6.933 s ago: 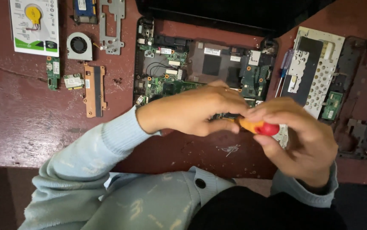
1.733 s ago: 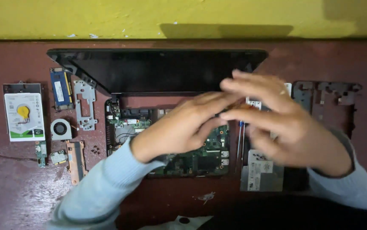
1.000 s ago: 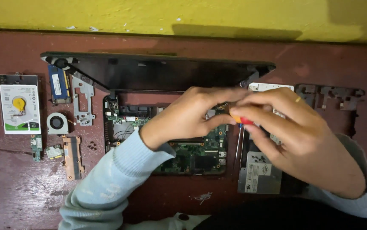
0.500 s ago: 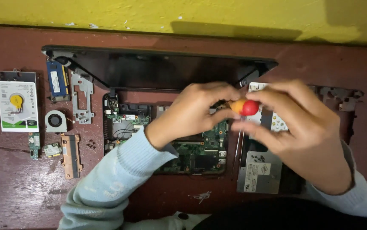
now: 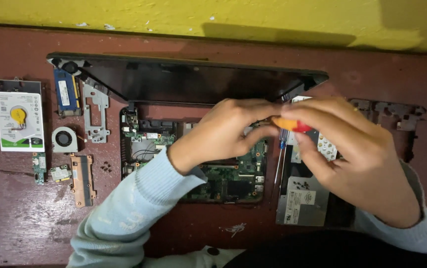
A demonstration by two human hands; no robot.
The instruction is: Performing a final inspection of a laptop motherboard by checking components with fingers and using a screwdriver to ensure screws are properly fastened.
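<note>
Dark red tabletop centre frame: over the bare laptop motherboard (image 5: pixel 193 164), the right hand (image 5: pixel 357 159) is curled tight around an orange-handled screwdriver (image 5: pixel 290 124) while the left hand (image 5: pixel 228 131) pinches near its tip, where a slip could gouge the board.

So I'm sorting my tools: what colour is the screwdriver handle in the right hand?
Orange and red, seen in the head view: the screwdriver handle sits in the right hand.
</note>
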